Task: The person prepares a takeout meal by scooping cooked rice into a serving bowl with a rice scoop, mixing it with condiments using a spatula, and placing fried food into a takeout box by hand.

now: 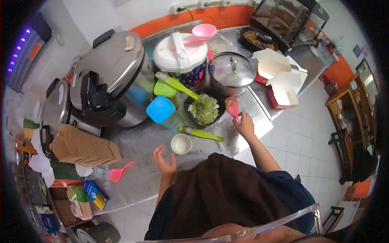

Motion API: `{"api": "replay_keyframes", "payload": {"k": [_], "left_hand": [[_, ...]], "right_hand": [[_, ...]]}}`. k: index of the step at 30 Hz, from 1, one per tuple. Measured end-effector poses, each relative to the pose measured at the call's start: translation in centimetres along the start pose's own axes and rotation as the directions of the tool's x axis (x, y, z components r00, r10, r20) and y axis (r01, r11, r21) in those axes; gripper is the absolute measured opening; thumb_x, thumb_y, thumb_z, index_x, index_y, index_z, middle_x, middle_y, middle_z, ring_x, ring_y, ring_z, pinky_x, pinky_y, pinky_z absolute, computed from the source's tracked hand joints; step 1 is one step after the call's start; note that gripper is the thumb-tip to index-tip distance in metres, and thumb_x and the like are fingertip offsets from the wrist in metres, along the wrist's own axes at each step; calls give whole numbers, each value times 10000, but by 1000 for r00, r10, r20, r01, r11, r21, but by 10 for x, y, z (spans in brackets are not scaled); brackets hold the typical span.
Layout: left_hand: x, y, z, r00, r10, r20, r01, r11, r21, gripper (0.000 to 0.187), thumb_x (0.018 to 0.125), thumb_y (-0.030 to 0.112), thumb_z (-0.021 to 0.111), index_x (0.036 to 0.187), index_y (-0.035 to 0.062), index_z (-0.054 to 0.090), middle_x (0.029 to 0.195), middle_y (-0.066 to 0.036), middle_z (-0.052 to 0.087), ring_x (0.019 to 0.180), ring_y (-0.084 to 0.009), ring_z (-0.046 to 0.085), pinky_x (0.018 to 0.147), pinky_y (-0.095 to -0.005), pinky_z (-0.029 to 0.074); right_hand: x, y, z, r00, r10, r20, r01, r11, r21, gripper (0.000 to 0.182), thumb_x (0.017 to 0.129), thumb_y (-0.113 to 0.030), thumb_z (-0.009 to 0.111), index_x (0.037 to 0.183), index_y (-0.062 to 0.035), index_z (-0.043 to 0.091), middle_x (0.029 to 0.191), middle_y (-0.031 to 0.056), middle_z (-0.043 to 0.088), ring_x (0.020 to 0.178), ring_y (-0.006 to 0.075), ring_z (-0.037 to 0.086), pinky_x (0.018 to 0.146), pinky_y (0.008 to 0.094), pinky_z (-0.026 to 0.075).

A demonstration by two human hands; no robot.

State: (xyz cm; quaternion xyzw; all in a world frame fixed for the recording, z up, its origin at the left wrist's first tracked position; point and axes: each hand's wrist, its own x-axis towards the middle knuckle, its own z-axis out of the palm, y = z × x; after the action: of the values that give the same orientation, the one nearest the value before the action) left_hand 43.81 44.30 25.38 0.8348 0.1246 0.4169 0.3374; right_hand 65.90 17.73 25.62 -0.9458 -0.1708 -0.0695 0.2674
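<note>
My right hand (245, 126) is closed round the handle of a pink serving spoon (231, 105), which has greenish bits on its head. Just left of the spoon stands a dark bowl (221, 114) heaped with shredded green food (205, 108) over something white. My left hand (163, 161) is held over the counter edge, fingers apart, with nothing in it. Close to it sits a small white bowl (181, 144). A green-handled utensil (202, 133) lies in front of the dark bowl. Another green utensil (178, 86) reaches over to the bowl's rim.
Behind are a large steel cooker (109, 60), a white-lidded container (178, 52) and a glass-lidded pot (231, 71). Containers with blue (161, 109) and green lids stand left of the bowl. Brown paper trays (83, 146), a pink scoop (117, 173) and open boxes (282, 92) flank the workspace.
</note>
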Motion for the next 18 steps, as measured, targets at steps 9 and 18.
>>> {"api": "replay_keyframes", "payload": {"k": [9,18], "left_hand": [[45,32,94,779,-349,520,393,919,29,460,767,152,550,1110,-82,353,1066,-205,474,831,-226,543,677,-316,453],[71,-14,173,598,-502,625,454,855,252,510,663,139,574,1062,-94,359,890,-281,544,861,-373,542,742,-411,439]], "right_hand": [[3,46,-14,943,245,224,-265,962,65,214,728,-97,452,869,38,542,808,239,573,768,349,556,701,400,430],[2,-46,-93,997,67,25,-63,989,-132,283,829,-314,440,931,-115,613,716,150,592,685,315,569,653,426,414]]}}
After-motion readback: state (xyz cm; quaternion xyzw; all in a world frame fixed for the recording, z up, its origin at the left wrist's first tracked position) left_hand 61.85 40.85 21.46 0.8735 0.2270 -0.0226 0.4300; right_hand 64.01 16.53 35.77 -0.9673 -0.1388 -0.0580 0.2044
